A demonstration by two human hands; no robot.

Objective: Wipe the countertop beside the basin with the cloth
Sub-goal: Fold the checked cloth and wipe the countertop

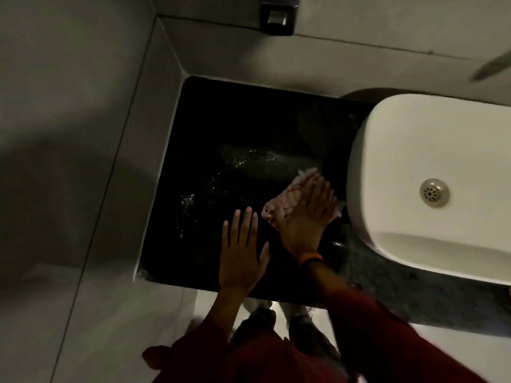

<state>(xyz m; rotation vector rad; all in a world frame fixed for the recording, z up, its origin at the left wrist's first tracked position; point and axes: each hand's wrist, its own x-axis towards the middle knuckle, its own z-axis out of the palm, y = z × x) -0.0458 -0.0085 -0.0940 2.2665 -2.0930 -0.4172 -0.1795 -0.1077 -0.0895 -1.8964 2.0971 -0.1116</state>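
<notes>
A black speckled countertop (221,128) fills the middle of the view, with a white basin (409,150) standing at its right. A pale pinkish cloth (279,203) lies on the counter just left of the basin. My right hand (307,214) lies flat on the cloth with fingers spread, blurred. My left hand (243,244) rests flat on the bare counter near its front edge, fingers apart, holding nothing. Wet glints show on the counter to the left of the cloth.
Grey tiled walls close in the counter on the left and at the back. A dark dispenser (278,19) hangs on the back wall. A tap spout (492,67) reaches in at the top right. The basin drain (434,192) is visible. Floor and my shoes show below the counter edge.
</notes>
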